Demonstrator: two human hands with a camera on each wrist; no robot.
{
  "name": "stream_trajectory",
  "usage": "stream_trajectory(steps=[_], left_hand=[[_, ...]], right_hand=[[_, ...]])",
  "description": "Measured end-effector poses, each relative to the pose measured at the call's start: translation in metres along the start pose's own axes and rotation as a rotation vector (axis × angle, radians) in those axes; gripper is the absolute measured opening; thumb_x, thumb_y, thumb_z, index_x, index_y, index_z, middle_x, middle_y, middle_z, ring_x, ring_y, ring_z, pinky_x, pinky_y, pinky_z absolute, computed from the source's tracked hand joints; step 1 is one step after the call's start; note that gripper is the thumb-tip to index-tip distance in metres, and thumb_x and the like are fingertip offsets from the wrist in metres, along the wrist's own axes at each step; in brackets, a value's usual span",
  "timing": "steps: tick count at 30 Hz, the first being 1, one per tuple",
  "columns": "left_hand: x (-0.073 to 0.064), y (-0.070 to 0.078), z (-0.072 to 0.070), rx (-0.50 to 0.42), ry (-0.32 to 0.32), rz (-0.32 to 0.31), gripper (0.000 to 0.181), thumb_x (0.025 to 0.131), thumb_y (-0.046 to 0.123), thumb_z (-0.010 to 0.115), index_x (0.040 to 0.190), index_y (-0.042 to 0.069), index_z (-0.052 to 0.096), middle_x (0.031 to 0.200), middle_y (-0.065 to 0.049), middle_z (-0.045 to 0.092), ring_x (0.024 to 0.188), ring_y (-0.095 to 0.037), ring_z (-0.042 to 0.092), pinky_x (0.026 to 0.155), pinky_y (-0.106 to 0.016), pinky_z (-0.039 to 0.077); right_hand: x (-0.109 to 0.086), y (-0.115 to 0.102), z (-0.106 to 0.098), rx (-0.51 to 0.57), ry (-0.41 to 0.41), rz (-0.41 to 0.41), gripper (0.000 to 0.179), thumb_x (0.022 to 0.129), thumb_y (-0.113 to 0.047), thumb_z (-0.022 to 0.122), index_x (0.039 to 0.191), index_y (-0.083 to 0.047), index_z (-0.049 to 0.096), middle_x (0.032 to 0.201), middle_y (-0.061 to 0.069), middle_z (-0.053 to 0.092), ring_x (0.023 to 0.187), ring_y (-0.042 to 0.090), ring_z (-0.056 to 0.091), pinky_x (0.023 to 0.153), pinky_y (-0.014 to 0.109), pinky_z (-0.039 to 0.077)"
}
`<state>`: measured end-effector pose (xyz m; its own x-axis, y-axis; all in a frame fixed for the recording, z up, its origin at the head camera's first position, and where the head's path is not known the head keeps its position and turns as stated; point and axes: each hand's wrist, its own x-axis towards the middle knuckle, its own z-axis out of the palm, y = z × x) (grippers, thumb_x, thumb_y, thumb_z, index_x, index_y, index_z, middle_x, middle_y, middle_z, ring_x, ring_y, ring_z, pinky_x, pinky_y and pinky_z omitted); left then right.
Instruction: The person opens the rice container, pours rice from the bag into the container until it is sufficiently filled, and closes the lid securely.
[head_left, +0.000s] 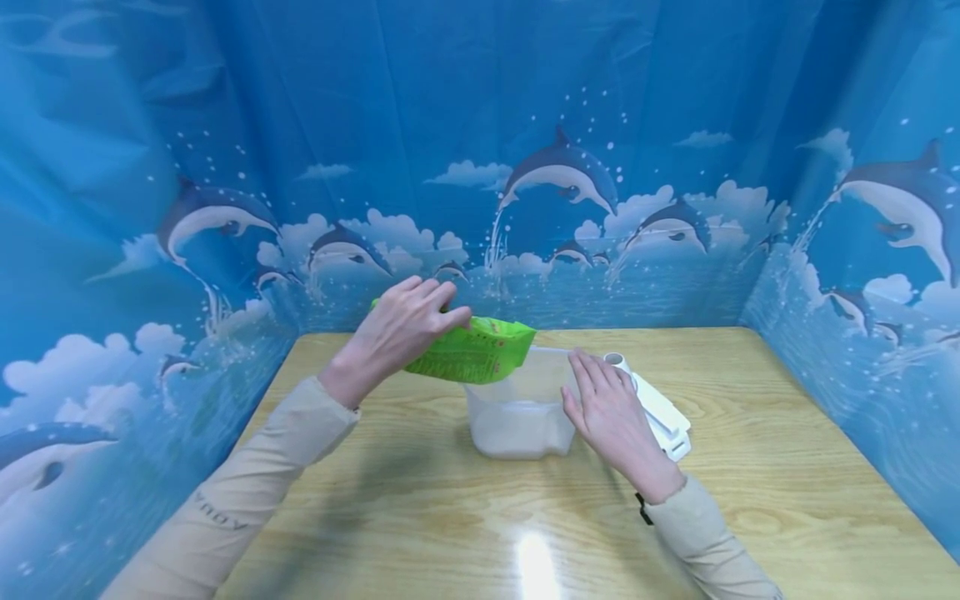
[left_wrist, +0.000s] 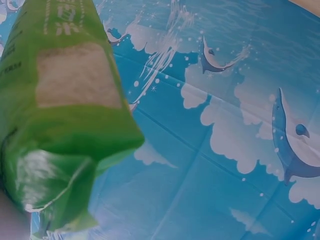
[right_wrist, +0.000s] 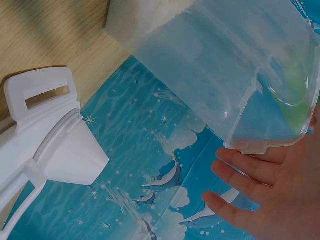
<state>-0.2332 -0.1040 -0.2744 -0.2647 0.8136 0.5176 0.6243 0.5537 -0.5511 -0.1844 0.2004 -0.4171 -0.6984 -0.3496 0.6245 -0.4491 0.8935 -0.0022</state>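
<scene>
My left hand (head_left: 408,321) grips a green rice bag (head_left: 480,354), tilted sideways with its right end over the clear plastic container (head_left: 519,429). In the left wrist view, pale grains show through a window in the bag (left_wrist: 60,120). A whitish fill lies in the lower part of the container; the bag hides part of its left rim. With fingers mostly straight, my right hand (head_left: 611,417) touches the container's right rim. From the right wrist, those fingers (right_wrist: 250,167) appear against the container's edge (right_wrist: 250,145).
Just right of the container, a white plastic lid (head_left: 663,412) with a handle and a spout-like cup (right_wrist: 75,155) lies on the wooden table (head_left: 780,433). A blue curtain (head_left: 450,100) printed with dolphins stands around the back and sides.
</scene>
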Motion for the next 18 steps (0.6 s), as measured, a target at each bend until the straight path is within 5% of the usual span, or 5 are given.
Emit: stream_trajectory(steps=[18], left_hand=[[0.0003, -0.0013, 0.0006, 0.021, -0.015, 0.007, 0.013, 0.091, 0.014, 0.074, 0.096, 0.012, 0.062, 0.082, -0.007, 0.058, 0.064, -0.019, 0.052, 0.057, -0.025, 0.041]], right_hand=[[0.0005, 0.0, 0.0015, 0.004, 0.019, -0.003, 0.061, 0.106, -0.039, 0.033, 0.14, 0.008, 0.054, 0.139, 0.023, 0.058, 0.123, 0.041, 0.057, 0.097, 0.059, 0.047]])
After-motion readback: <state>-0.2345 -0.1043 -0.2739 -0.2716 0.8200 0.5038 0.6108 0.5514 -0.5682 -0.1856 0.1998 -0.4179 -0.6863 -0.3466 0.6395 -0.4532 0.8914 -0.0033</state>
